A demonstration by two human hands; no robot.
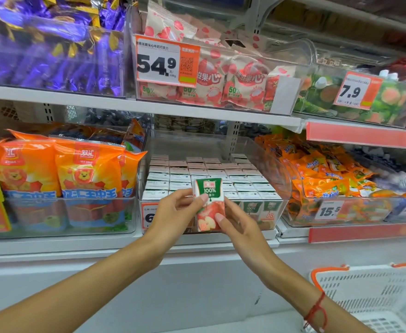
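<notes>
A small juice carton (pixel 209 203), green on top with red apples below, is held upright in front of the lower shelf. My left hand (pixel 175 212) pinches its left side with the thumb across the front. My right hand (pixel 238 224) grips its lower right side. Behind it, a clear plastic bin (pixel 278 179) holds several rows of the same cartons (pixel 197 174) packed side by side.
Orange sausage packs (pixel 60 169) fill the bin to the left, orange candy packs (pixel 326 174) the bin to the right. The upper shelf holds purple sweets (pixel 48 49) and pink lychee packs (pixel 226 82). A white shopping basket (pixel 374 294) with an orange rim sits at lower right.
</notes>
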